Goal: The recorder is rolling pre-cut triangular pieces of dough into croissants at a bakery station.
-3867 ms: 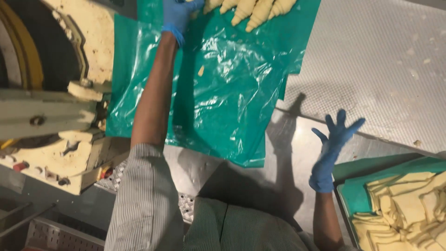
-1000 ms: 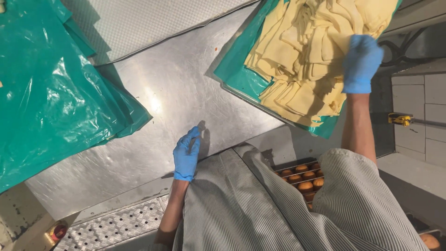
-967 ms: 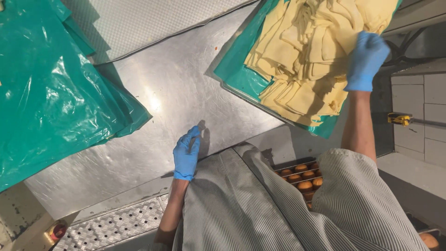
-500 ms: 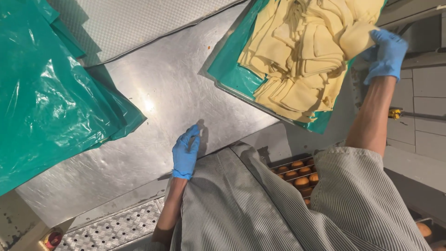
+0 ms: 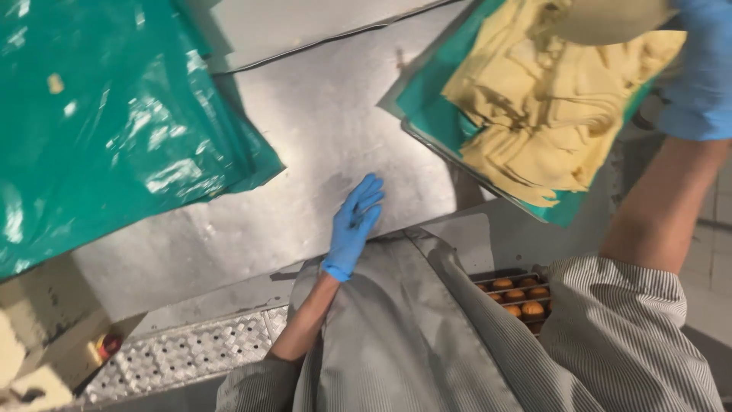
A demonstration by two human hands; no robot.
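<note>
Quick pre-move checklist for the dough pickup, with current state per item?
1. Right hand has hold of a dough sheet: ok, sheet is lifted at the frame's top edge.
2. Grip secure: cannot tell, fingers mostly out of frame.
3. Left hand free: ok, flat on the steel table, holding nothing.
4. Green plastic sheet spread out: ok, a few crumbs on it.
5. Dough pile sits in its green-lined tray: ok.
6. Both gloves on: ok.

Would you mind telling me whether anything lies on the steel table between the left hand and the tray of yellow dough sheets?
Nothing visible does. The left hand rests flat on the steel table, and only bare metal separates it from the tray of yellow dough sheets. The right hand is already at the pile.
</note>
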